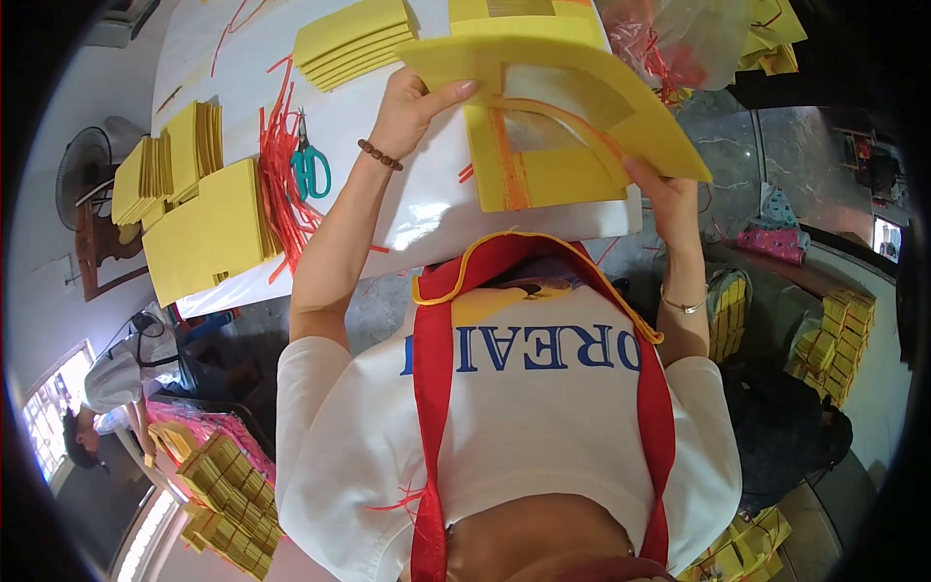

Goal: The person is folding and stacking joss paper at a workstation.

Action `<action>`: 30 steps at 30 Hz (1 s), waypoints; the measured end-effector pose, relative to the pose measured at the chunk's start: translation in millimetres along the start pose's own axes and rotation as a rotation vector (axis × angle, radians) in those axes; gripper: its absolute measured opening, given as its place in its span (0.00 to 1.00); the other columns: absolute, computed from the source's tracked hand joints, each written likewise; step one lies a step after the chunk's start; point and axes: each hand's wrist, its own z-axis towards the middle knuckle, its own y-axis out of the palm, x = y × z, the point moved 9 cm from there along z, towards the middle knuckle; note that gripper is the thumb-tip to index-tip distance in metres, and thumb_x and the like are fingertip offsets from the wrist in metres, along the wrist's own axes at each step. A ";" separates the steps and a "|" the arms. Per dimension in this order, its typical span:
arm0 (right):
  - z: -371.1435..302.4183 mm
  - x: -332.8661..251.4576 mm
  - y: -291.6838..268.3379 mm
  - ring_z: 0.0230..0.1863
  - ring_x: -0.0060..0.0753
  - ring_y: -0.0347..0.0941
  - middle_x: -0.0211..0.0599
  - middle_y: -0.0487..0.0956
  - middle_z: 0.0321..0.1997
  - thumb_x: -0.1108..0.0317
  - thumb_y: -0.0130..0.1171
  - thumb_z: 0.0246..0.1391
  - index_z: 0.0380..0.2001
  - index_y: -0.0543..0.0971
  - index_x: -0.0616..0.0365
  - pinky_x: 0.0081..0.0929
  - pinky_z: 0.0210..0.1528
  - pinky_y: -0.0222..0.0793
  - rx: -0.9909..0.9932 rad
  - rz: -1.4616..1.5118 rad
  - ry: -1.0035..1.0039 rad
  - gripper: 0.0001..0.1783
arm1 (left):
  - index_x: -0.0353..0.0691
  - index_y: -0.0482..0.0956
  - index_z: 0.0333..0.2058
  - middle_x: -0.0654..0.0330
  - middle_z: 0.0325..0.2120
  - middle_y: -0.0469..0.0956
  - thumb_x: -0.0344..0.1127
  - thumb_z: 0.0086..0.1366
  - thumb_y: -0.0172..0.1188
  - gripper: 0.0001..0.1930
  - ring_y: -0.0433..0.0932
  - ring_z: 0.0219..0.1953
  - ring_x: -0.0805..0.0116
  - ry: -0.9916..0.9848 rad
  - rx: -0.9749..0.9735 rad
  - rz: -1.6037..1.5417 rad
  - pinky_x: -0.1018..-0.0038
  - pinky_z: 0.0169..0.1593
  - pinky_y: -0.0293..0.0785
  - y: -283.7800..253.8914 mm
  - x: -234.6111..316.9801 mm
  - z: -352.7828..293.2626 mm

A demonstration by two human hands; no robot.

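Note:
Both hands hold a curved yellow paper sheet (669,121) with a lighter patch in its middle, raised over the table. My left hand (419,109) pinches its left edge, thumb on top. At its lower right edge, my right hand (667,194) is closed, with its fingers partly hidden. Beneath lies more yellow paper (572,179) with an orange-streaked patch, close to the table's near edge. Left of my left forearm are teal-handled scissors (309,173) and a long bundle of red strips (274,160).
Yellow paper stacks stand on the white table (412,218), one at the back (354,44) and others at the left (208,228). A clear plastic bag (693,48) is at the far right. Two other people (121,373) (786,436) are nearby, among bundled yellow stacks (228,485).

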 end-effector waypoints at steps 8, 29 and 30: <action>15.6 23.6 -5.8 0.40 0.19 0.71 0.30 0.76 0.40 0.69 0.52 0.56 0.41 0.75 0.65 0.19 0.43 0.66 0.051 0.184 0.178 0.12 | 0.33 0.70 0.47 0.60 0.42 0.75 0.33 0.59 0.59 0.19 0.73 0.40 0.74 0.023 0.119 0.079 0.77 0.43 0.70 11.8 30.8 14.1; -20.2 39.8 -44.3 0.54 0.37 0.68 0.38 0.71 0.54 0.69 0.61 0.44 0.49 0.71 0.59 0.30 0.52 0.65 -0.102 -0.350 0.175 0.25 | 0.49 0.77 0.42 0.64 0.41 0.74 0.28 0.44 0.56 0.22 0.70 0.38 0.62 0.719 -0.240 0.987 0.71 0.42 0.68 97.4 54.4 -50.5; -19.5 40.5 -39.3 0.54 0.37 0.68 0.38 0.71 0.54 0.69 0.61 0.44 0.49 0.71 0.59 0.30 0.52 0.65 -0.101 -0.345 0.182 0.25 | 0.49 0.77 0.43 0.64 0.41 0.75 0.27 0.44 0.56 0.22 0.71 0.40 0.62 0.669 -0.312 0.943 0.70 0.44 0.68 96.1 45.2 -52.8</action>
